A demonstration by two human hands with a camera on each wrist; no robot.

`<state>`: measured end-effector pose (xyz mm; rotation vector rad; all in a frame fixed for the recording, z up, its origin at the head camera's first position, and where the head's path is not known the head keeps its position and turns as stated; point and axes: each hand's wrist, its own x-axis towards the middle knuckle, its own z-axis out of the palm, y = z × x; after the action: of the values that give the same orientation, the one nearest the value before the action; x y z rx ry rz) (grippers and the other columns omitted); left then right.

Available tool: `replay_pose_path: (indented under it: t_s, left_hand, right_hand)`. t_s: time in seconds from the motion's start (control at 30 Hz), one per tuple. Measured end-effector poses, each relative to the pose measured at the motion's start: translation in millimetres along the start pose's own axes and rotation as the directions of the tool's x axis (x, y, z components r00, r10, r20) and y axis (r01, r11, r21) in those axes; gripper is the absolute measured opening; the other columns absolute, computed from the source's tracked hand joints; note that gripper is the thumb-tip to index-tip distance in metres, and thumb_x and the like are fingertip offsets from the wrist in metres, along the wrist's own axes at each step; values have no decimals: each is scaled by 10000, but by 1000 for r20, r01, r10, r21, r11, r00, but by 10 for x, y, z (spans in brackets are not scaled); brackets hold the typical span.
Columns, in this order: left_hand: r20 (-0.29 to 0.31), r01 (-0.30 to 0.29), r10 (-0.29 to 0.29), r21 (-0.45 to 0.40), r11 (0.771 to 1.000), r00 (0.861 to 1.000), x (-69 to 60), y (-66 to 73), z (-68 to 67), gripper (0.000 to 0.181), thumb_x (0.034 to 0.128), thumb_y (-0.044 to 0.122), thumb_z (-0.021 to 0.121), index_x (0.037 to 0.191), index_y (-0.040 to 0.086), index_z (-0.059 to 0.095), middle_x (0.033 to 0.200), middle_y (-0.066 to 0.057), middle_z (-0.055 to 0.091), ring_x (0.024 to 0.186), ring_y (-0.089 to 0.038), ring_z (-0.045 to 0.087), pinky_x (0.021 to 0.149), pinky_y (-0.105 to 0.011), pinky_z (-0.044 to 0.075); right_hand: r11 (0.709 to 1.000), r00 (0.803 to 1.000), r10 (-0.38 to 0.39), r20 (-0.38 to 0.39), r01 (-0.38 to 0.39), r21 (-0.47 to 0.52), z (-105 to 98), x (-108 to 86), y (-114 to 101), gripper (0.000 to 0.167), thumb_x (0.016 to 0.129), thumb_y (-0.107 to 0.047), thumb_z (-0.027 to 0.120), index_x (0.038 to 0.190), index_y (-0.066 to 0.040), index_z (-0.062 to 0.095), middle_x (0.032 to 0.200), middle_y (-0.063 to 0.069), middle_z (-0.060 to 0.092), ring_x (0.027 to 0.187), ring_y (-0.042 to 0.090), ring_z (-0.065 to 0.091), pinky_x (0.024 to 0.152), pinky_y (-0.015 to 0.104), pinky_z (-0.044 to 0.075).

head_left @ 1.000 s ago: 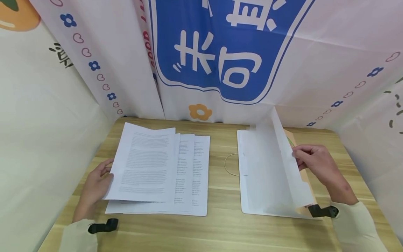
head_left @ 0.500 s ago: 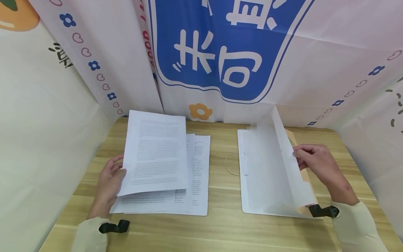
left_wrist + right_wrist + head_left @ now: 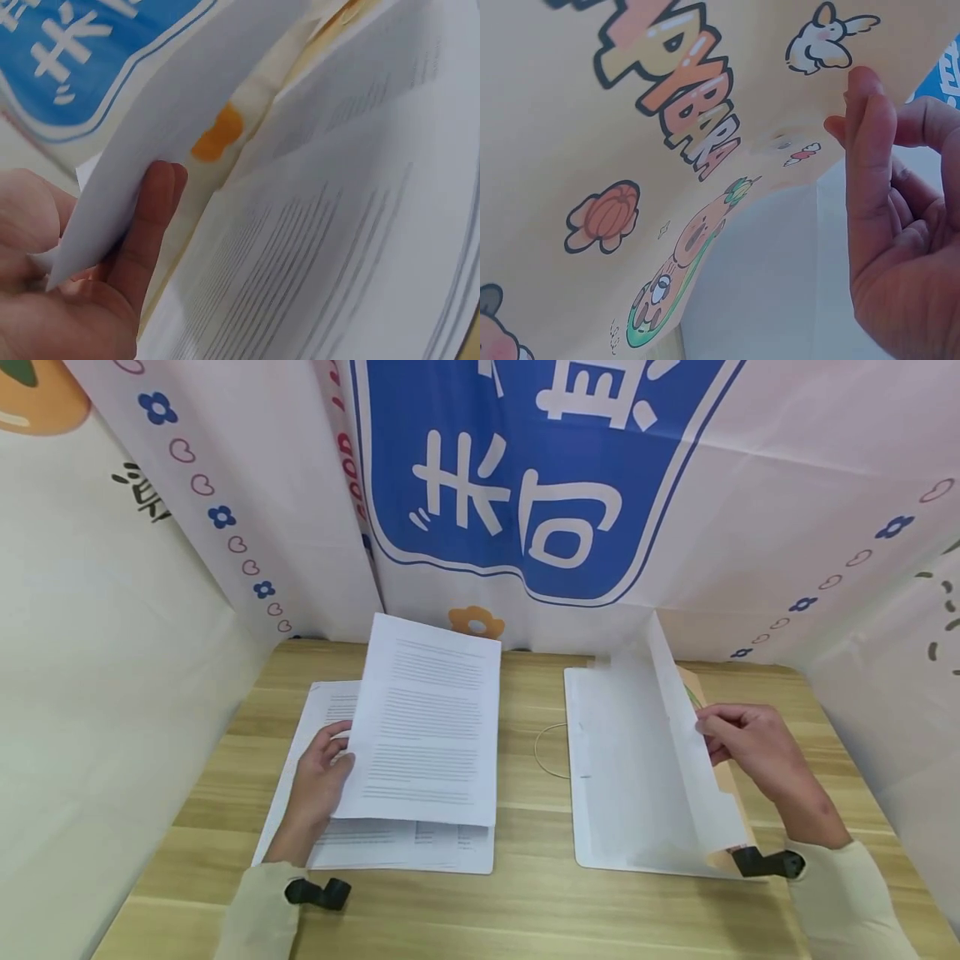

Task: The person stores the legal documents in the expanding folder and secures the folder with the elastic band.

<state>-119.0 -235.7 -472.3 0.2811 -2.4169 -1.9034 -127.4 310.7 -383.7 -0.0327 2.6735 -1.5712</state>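
Observation:
My left hand (image 3: 318, 781) pinches the left edge of a printed sheet of paper (image 3: 431, 727) and holds it raised and tilted over a pile of printed sheets (image 3: 288, 793). The left wrist view shows the thumb on one side of the held paper (image 3: 172, 97) and fingers on the other. On the right lies a document folder (image 3: 622, 768), white inside, its cover lifted. My right hand (image 3: 750, 743) pinches the cover's edge. Cartoon animals and letters decorate the peach outer face of the cover (image 3: 555, 135) in the right wrist view.
A thin elastic loop (image 3: 550, 752) sticks out from the folder's left side onto the wooden table (image 3: 525, 910). Printed cloth (image 3: 315, 527) hangs behind the table and along both sides. A dark camera mount sits on each wrist.
My left hand has carried the held sheet to the right across the pile, uncovering the pile's left part. The right hand and the raised folder cover stay where they were.

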Motion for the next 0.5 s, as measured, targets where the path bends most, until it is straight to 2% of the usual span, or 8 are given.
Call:
replay_pose_path:
  t_s: [0.3,0.5]
  left_hand:
    - [75,43,-43,4,999,996,32,39,338,446,1025,-15,455,1449,118,501,1258,-167,614,1009,-262,636,756,-281,542]
    - [106,17,-15,-16,1000,994,75,51,544,448,1015,-19,463,1433,132,519,1228,-159,629,986,-291,647,729,-316,554]
  right_hand:
    - [1000,1000,12,-8,-12,3,24,8,12,342,1039,-97,561,1214,190,627,858,65,664,647,161,644,619,282,592]
    - [1000,1000,4,-7,-4,-4,27,13,6,348,1045,-101,562,1222,192,623,865,77,671,646,165,649,622,285,594]
